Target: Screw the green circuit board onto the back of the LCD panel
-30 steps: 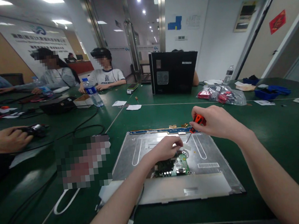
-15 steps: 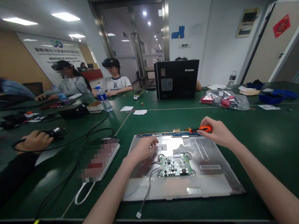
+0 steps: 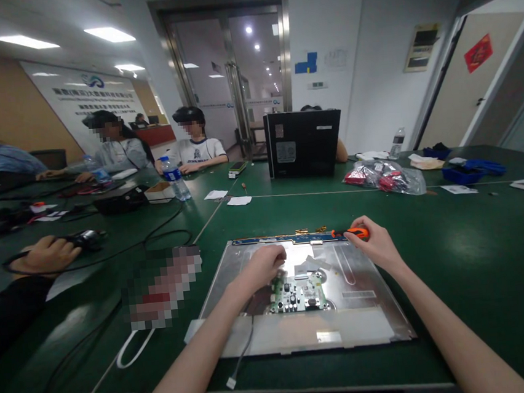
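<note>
A metal-backed display panel lies flat on the table in front of me, with a green circuit board at its middle. A narrow blue circuit strip runs along its far edge. My right hand grips an orange and black screwdriver at the strip's right part; its tip is too small to make out. Over the panel, just above and left of the green board, is my left hand, its fingers curled together; whatever they hold is hidden. A grey cable with a white plug hangs over the near edge.
To the left lie a blurred-out device with a white cord and another person's hand on a black corded object. Beyond stand a water bottle, a black computer case, a plastic bag and blue bins.
My left hand has moved toward the green board, and its fingers have curled in. My right hand stays at the strip with the screwdriver. The camera view has shifted slightly.
</note>
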Demonstrator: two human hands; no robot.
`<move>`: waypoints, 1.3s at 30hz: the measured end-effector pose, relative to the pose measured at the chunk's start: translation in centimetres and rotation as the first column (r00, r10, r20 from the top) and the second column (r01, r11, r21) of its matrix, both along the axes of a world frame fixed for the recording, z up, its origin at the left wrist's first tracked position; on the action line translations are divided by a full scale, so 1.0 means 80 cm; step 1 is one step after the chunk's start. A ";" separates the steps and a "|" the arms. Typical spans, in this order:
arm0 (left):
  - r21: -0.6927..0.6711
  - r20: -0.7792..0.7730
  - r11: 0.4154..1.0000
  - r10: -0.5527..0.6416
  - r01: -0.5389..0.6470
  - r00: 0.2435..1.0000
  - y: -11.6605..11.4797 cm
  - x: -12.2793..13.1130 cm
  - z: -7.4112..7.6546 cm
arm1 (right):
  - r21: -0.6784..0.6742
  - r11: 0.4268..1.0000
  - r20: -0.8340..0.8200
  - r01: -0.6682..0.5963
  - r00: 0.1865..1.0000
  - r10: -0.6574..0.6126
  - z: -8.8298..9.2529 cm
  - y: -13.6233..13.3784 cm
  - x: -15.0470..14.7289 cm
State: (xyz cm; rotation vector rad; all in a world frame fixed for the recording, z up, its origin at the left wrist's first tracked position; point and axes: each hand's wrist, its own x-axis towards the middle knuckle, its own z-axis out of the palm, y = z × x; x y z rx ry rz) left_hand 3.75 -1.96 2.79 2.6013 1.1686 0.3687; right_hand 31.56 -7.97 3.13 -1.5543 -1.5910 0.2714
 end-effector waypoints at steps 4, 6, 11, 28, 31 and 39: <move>-0.019 0.089 0.993 -0.118 0.120 0.989 -0.054 0.034 0.012 | 0.062 0.998 0.040 -0.018 0.999 0.016 0.005 -0.004 -0.003; -0.017 0.047 0.987 -0.161 0.162 0.986 -0.079 0.051 0.008 | 0.068 0.997 0.043 -0.026 0.999 0.023 0.006 -0.005 -0.004; 0.067 -0.095 0.982 -0.171 0.177 0.981 -0.105 0.072 -0.018 | 0.098 0.994 0.025 -0.044 0.999 0.042 -0.001 -0.001 -0.004; 0.165 0.152 0.978 -0.153 0.128 0.976 -0.119 0.047 -0.038 | 0.145 0.986 0.025 -0.087 0.996 0.084 0.003 -0.004 -0.007; 0.192 0.165 0.977 -0.124 0.092 0.978 -0.120 0.047 -0.038 | 0.145 0.985 0.025 -0.091 0.996 0.089 0.004 -0.005 -0.008; 0.261 0.133 0.959 -0.147 0.109 0.980 -0.119 0.050 -0.041 | 0.146 0.984 0.027 -0.104 0.995 0.101 0.005 -0.006 -0.010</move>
